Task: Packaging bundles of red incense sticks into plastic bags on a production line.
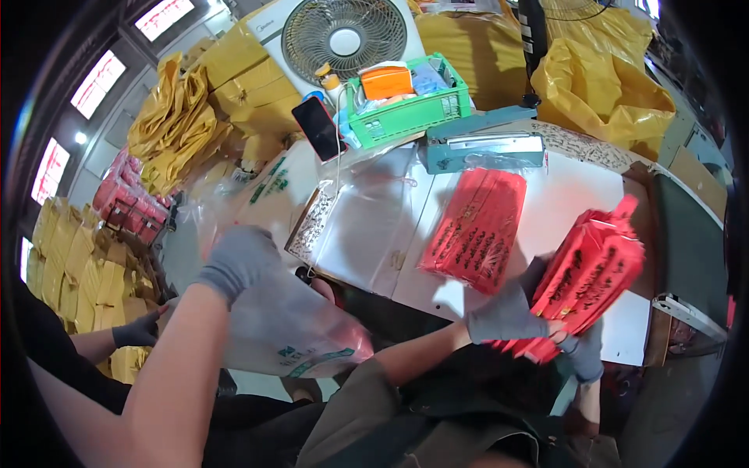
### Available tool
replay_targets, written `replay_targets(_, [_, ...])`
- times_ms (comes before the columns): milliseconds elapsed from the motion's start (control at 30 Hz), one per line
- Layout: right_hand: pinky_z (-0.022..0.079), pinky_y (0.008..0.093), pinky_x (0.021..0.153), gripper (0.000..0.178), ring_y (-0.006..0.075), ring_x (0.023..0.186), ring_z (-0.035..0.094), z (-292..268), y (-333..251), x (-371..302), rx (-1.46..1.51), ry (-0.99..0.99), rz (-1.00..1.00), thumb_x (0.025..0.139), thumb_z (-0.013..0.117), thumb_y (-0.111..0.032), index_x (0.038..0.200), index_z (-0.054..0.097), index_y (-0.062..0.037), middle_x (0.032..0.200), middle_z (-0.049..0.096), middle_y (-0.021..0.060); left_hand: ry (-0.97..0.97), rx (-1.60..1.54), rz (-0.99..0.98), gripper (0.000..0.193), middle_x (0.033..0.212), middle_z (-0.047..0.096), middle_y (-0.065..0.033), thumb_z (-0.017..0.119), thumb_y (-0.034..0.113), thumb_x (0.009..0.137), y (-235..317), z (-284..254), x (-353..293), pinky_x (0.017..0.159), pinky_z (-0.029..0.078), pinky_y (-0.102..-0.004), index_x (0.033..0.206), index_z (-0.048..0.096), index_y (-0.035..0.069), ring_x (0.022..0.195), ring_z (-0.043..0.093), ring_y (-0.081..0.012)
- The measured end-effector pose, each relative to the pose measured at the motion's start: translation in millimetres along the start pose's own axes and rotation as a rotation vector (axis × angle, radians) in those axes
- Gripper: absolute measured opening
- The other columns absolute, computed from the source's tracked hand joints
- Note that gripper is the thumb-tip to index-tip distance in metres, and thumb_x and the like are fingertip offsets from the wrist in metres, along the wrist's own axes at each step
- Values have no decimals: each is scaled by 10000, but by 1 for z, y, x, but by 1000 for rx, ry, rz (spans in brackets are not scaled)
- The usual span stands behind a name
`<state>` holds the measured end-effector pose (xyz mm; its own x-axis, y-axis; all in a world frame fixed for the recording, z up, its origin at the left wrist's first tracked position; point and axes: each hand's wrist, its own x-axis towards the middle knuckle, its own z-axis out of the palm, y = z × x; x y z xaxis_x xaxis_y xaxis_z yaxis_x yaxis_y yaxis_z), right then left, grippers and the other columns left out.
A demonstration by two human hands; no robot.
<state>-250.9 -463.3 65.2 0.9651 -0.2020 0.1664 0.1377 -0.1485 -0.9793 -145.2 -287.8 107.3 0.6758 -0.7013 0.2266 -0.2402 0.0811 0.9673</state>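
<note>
On the right side of the table, a bundle of red printed packets (589, 269) is tilted and gripped in both my gloved hands. My left hand (507, 312) is closed on its near left side, its fingers partly hidden behind the packets. Closed at the lower end of the bundle is my right hand (583, 352), with fingertips bare of the grey glove. The lower edges of the packets fan out and blur slightly. Left of the bundle, a second stack of red packets (476, 230) in clear wrap lies flat on the white tabletop.
A co-worker's gloved hand (238, 261) holds a large clear plastic bag (296, 335) at left. Behind the stack sit a teal bag sealer (488, 152), a green crate (409, 117), a phone (318, 129) and a fan (343, 35). Yellow sacks (601, 93) stand behind.
</note>
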Motion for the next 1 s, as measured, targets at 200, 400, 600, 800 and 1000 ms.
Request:
replay_targets(200, [448, 359, 928, 1085, 257, 1078, 547, -32, -2, 41, -236, -161, -62, 538, 883, -362, 1364, 270, -18, 1225, 506, 150, -31, -188, 233, 1032, 1333, 386, -130, 844, 180, 592, 1, -7, 24, 1010, 368, -350, 1378, 196, 15, 1231, 416, -207])
replay_targets(400, [448, 369, 935, 1364, 258, 1092, 528, 22, -78, 87, 137, 40, -409, 451, 877, -455, 1447, 52, -25, 1260, 470, 170, 123, -174, 353, 1045, 1405, 312, -142, 860, 133, 584, 6, -19, 31, 1048, 332, -389, 1392, 201, 52, 1279, 364, -238])
replay_targets(600, [429, 331, 934, 1042, 219, 1038, 543, 38, -72, 37, 131, 247, -246, 580, 801, -534, 1329, 374, 52, 1124, 515, 116, 87, -77, 62, 873, 1265, 497, -180, 806, 272, 657, 27, -4, 0, 982, 403, -337, 1332, 331, -9, 1182, 499, -227])
replay_targets(800, [416, 309, 950, 517, 200, 1081, 558, 11, -20, 74, 418, -519, 117, 733, 721, -139, 1199, 555, 12, 1105, 620, 129, 69, -267, -116, 696, 1221, 441, -132, 648, 339, 826, -48, 20, -23, 982, 351, -321, 1313, 305, -21, 1147, 425, -168])
replay_targets(1000, [463, 266, 785, 173, 122, 828, 594, 58, 7, 108, 203, -729, 167, 784, 654, -88, 910, 664, 31, 849, 666, 77, 278, 327, 15, 494, 1082, 503, -160, 483, 274, 930, -123, -11, -70, 867, 415, -325, 1285, 336, -37, 1010, 508, -205])
